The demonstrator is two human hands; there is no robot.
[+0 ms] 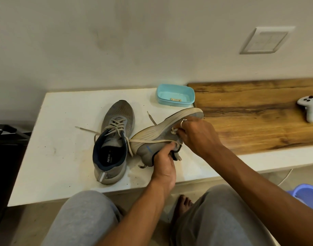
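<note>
One grey running shoe [115, 139] stands upright on the white table [63, 139], its laces loose and trailing. A second grey shoe [162, 132] is tipped on its side, pale sole facing the wall. My left hand [163, 164] grips this shoe at the heel collar. My right hand [196, 134] reaches over its upper and pinches the beige shoelace [152, 141] near the eyelets. The lace stretches left across the shoe's side. A ring sits on one finger of the right hand.
A light blue plastic box [175, 94] with small bits inside sits at the table's back. A wooden board [258, 114] lies to the right, carrying a white game controller [310, 108]. A blue tub [306, 193] stands on the floor, right. My knees and a bare foot are below.
</note>
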